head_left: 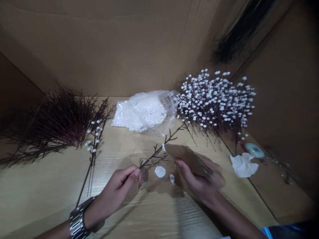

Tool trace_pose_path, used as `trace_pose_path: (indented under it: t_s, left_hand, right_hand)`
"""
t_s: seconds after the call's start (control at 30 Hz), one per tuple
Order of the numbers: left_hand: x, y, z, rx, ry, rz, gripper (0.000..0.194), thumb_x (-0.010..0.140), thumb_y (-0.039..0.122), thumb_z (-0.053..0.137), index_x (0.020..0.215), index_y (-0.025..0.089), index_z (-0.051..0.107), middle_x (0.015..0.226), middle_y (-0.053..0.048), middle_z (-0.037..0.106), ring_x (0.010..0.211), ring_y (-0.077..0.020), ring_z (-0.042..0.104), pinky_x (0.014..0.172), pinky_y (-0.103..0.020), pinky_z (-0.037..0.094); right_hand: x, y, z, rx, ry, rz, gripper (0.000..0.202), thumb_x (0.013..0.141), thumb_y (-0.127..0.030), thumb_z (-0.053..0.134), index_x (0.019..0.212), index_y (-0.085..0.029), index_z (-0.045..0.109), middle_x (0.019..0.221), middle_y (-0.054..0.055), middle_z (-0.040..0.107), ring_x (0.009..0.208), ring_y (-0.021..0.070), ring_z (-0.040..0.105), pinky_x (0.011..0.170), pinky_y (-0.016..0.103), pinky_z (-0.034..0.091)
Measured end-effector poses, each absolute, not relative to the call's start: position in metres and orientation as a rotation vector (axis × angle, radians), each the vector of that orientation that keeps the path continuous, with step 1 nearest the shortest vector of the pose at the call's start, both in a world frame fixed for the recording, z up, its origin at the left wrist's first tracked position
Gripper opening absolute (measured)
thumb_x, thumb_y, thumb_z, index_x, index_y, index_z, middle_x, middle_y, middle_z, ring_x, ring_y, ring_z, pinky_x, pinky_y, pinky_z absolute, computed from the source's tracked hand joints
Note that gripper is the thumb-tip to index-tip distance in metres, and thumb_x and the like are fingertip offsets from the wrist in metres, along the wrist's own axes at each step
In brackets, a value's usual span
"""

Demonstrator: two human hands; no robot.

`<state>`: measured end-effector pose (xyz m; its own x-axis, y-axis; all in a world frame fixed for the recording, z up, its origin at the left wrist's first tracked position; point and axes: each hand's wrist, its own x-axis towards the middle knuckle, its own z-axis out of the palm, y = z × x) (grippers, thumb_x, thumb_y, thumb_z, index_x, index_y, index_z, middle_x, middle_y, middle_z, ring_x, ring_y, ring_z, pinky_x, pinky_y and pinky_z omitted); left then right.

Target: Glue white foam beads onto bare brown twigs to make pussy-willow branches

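Note:
My left hand (119, 186) pinches the lower end of a bare brown artificial twig (156, 153), which slants up to the right with short side shoots. My right hand (203, 177) grips a flat brown piece of cardboard (185, 155). A white dab sits on the cardboard's pointed tip, right at the twig; I cannot tell whether they touch. Below the twig, a white paste-like patch (160, 171) and a smaller white patch (171, 178) lie on a brownish area of the table.
A clear plastic bag (143, 111) of small white balls lies at the back. Bare dark twigs (57, 122) are heaped left, near a few white-tipped stems (94, 139). White-tipped twigs (215, 99) stand piled right, near crumpled tissue (244, 165) and a pale green oval object (254, 150). Cardboard walls (99, 49) surround the table.

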<state>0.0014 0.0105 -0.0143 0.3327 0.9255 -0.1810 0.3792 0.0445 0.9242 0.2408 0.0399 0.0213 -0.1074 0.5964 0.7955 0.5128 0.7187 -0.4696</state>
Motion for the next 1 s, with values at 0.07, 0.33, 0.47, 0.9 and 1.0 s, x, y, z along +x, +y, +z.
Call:
trace_pose_path:
  t_s: [0.07, 0.33, 0.47, 0.9, 1.0]
  left_hand:
    - [0.0022, 0.0112, -0.0120, 1.615, 1.220, 0.617, 0.038, 0.103, 0.038, 0.038, 0.077, 0.019, 0.058, 0.066, 0.003, 0.049, 0.062, -0.0140, 0.044, 0.059, -0.024, 0.033]
    - [0.0012, 0.0108, -0.0123, 1.680, 1.204, 0.575, 0.038, 0.104, 0.037, 0.035, 0.079, 0.020, 0.058, 0.070, 0.002, 0.056, 0.068, -0.0160, 0.053, 0.066, -0.026, 0.038]
    - [0.0011, 0.0108, -0.0134, 1.684, 1.206, 0.563, 0.040, 0.105, 0.039, 0.034, 0.079, 0.020, 0.057, 0.071, 0.002, 0.056, 0.069, -0.0162, 0.053, 0.066, -0.026, 0.038]
    - [0.0010, 0.0104, -0.0130, 1.699, 1.208, 0.552, 0.041, 0.104, 0.041, 0.033, 0.080, 0.019, 0.058, 0.072, 0.001, 0.059, 0.070, -0.0164, 0.055, 0.067, -0.026, 0.039]
    - [0.0011, 0.0103, -0.0130, 1.703, 1.214, 0.550, 0.041, 0.104, 0.040, 0.034, 0.079, 0.020, 0.058, 0.070, 0.001, 0.057, 0.068, -0.0161, 0.054, 0.065, -0.026, 0.038]
  right_hand:
    - [0.2415, 0.0391, 0.0210, -0.878, -1.774, 0.088, 0.037, 0.085, -0.012, 0.070, 0.118, -0.028, 0.065, 0.087, 0.001, 0.078, 0.057, 0.0172, 0.069, 0.052, 0.031, 0.060]
    - [0.2393, 0.0414, 0.0191, -0.890, -1.763, 0.046, 0.019, 0.080, -0.004, 0.072, 0.086, -0.022, 0.069, 0.072, -0.003, 0.074, 0.051, 0.0103, 0.065, 0.047, 0.024, 0.055]
    - [0.2394, 0.0413, 0.0201, -0.918, -1.765, 0.034, 0.016, 0.080, -0.005, 0.073, 0.081, -0.021, 0.069, 0.075, 0.000, 0.075, 0.055, 0.0111, 0.067, 0.050, 0.023, 0.056]
    - [0.2374, 0.0440, 0.0236, -0.881, -1.781, -0.013, 0.016, 0.081, -0.004, 0.072, 0.074, -0.017, 0.064, 0.073, 0.002, 0.075, 0.056, 0.0103, 0.068, 0.052, 0.020, 0.054]
    - [0.2378, 0.0439, 0.0225, -0.887, -1.782, -0.008, 0.016, 0.082, -0.004, 0.071, 0.076, -0.018, 0.065, 0.072, 0.001, 0.074, 0.054, 0.0098, 0.066, 0.050, 0.021, 0.053]
